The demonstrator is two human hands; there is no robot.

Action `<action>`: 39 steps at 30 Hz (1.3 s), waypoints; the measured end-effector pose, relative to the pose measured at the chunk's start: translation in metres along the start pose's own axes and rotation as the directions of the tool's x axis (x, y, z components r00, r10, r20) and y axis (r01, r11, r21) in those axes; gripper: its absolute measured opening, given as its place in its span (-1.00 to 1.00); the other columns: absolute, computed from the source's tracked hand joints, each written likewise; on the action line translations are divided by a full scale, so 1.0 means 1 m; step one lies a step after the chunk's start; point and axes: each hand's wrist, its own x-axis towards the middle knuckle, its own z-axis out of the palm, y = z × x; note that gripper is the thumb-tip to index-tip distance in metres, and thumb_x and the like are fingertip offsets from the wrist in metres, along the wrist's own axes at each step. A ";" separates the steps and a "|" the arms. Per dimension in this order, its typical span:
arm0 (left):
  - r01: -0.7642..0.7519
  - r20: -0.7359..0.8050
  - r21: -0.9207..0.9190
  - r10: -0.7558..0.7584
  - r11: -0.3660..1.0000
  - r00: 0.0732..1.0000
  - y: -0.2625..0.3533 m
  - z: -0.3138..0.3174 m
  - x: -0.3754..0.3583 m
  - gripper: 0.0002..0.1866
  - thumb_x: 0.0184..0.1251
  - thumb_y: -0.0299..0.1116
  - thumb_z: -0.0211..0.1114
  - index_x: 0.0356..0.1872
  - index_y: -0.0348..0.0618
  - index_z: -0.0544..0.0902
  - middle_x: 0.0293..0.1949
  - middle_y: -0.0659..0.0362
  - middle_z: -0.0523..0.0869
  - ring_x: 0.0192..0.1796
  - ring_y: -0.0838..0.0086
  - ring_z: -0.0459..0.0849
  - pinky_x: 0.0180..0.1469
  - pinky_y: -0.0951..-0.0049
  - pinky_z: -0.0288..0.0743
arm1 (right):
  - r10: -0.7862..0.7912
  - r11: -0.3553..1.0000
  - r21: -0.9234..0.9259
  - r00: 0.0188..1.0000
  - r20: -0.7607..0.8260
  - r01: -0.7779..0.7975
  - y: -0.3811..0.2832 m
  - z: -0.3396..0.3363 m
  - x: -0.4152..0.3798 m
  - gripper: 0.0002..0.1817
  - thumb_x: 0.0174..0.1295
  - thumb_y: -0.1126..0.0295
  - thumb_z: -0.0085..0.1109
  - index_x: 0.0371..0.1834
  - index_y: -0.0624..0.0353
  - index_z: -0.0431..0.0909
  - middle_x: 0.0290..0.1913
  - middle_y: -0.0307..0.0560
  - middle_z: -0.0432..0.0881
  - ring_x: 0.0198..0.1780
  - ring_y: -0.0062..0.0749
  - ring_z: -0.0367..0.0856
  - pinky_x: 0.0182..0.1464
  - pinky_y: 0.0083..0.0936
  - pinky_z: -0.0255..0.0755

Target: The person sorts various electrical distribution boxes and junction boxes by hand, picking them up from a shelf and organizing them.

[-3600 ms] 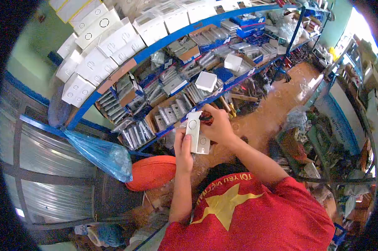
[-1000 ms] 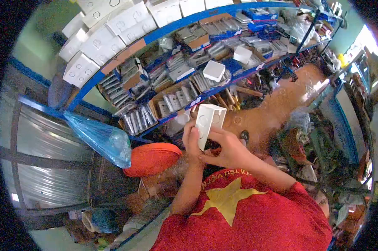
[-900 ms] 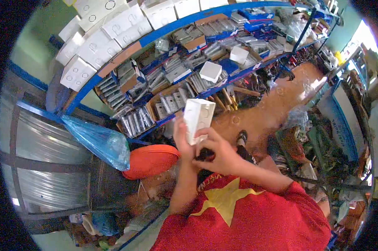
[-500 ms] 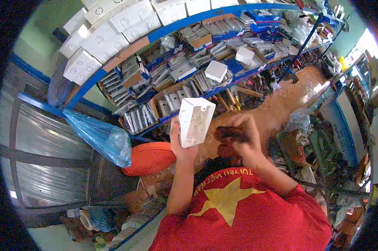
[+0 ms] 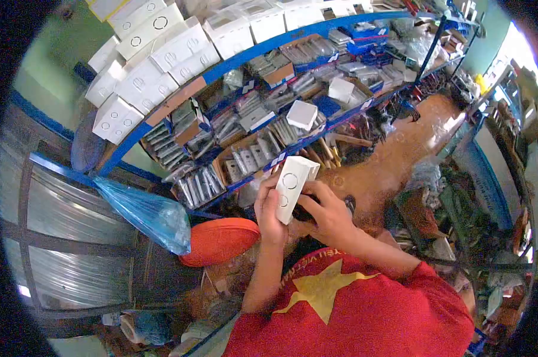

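Note:
My left hand [image 5: 271, 215] grips a white plastic electrical back box [image 5: 292, 189] from its left side, thumb along the wall. The box is tilted, its long side with round knockouts facing up towards me and its open side turned to the right. At that open side my right hand [image 5: 329, 215] is closed, fingers bent against the box, on a small dark thing [image 5: 305, 209]. Most of the dark thing is hidden behind the fingers and the box, so its kind does not show.
A blue shelf rack [image 5: 263, 49] carries stacked white boxes [image 5: 145, 89] and packets in cartons. Two square white boxes [image 5: 301, 115] lie on lower packets. A red round stool [image 5: 221, 239] and a blue plastic bag [image 5: 147, 213] are at left. Clutter [image 5: 435, 214] lines the right.
My left hand has turned the back box so its knockout side shows instead of its inside. My right hand has come left with the dark thing, up to the box.

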 end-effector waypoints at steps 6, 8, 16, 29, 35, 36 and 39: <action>0.103 0.064 -0.115 -0.097 0.988 0.993 -0.004 -0.005 0.007 -0.60 0.40 -0.09 -0.02 -0.05 -0.25 0.49 -0.13 0.10 0.63 -0.05 0.41 0.59 0.05 0.40 0.42 | -0.036 0.997 0.066 0.999 0.040 0.033 0.005 0.002 -0.002 -0.49 -0.10 0.36 0.32 0.03 0.13 0.50 -0.21 -0.05 0.62 -0.20 -0.10 0.61 -0.20 -0.27 0.54; 0.150 0.095 -0.100 -0.141 0.984 0.985 -0.008 -0.005 0.009 -0.61 0.40 -0.10 -0.01 -0.04 -0.23 0.48 -0.11 0.11 0.62 -0.04 0.43 0.59 0.05 0.42 0.41 | -0.032 0.999 0.031 0.995 0.093 0.029 0.016 0.006 0.000 -0.51 -0.08 0.38 0.27 0.03 0.09 0.50 -0.15 -0.10 0.63 -0.18 -0.14 0.62 -0.22 -0.27 0.56; 0.280 0.041 -0.241 -0.278 0.929 0.960 -0.017 -0.003 0.006 -0.64 0.42 -0.13 -0.04 0.00 -0.20 0.46 -0.07 0.10 0.61 -0.01 0.34 0.60 0.10 0.32 0.44 | 0.209 0.976 0.091 0.970 -0.124 -0.199 0.015 0.020 -0.001 -0.61 -0.22 0.45 0.42 -0.22 0.00 0.60 -0.16 -0.07 0.51 -0.21 -0.07 0.63 -0.22 -0.24 0.56; 0.175 0.008 -0.225 -0.178 0.959 0.984 -0.032 -0.022 0.011 -0.70 0.32 -0.14 0.05 -0.13 -0.16 0.46 -0.12 0.09 0.63 -0.03 0.32 0.60 0.08 0.27 0.45 | 0.006 1.000 -0.020 0.957 0.291 0.000 0.024 0.009 0.004 -0.53 -0.04 0.51 0.18 0.00 -0.15 0.64 0.12 0.05 0.28 0.21 0.03 0.34 0.08 -0.28 0.52; 0.184 0.018 -0.251 -0.185 0.950 0.982 -0.045 -0.019 0.007 -0.69 0.31 -0.14 0.03 -0.12 -0.16 0.46 -0.11 0.06 0.63 -0.03 0.26 0.60 0.09 0.24 0.45 | 0.023 0.991 -0.131 0.961 0.277 0.014 0.015 -0.001 0.000 -0.57 -0.01 0.50 0.13 0.01 0.01 0.59 0.08 0.07 0.28 0.16 0.11 0.36 0.02 -0.28 0.56; 0.172 0.020 -0.233 -0.172 0.957 0.985 -0.046 -0.019 0.006 -0.68 0.31 -0.13 0.03 -0.11 -0.17 0.46 -0.11 0.06 0.63 -0.03 0.26 0.60 0.09 0.23 0.45 | 0.027 0.995 -0.097 0.960 0.279 0.000 0.016 -0.003 -0.001 -0.58 -0.01 0.51 0.13 0.00 0.04 0.57 0.08 0.06 0.29 0.15 0.09 0.37 0.02 -0.27 0.55; 0.172 0.078 -0.257 -0.157 0.951 0.985 -0.047 -0.019 0.007 -0.67 0.28 -0.23 0.01 -0.03 -0.20 0.47 -0.06 0.09 0.60 0.00 0.35 0.59 0.10 0.32 0.45 | 0.039 0.997 0.053 0.972 0.232 -0.053 0.021 -0.004 -0.006 -0.61 -0.04 0.56 0.12 -0.06 0.11 0.53 0.08 0.06 0.32 0.11 0.05 0.42 0.01 -0.25 0.52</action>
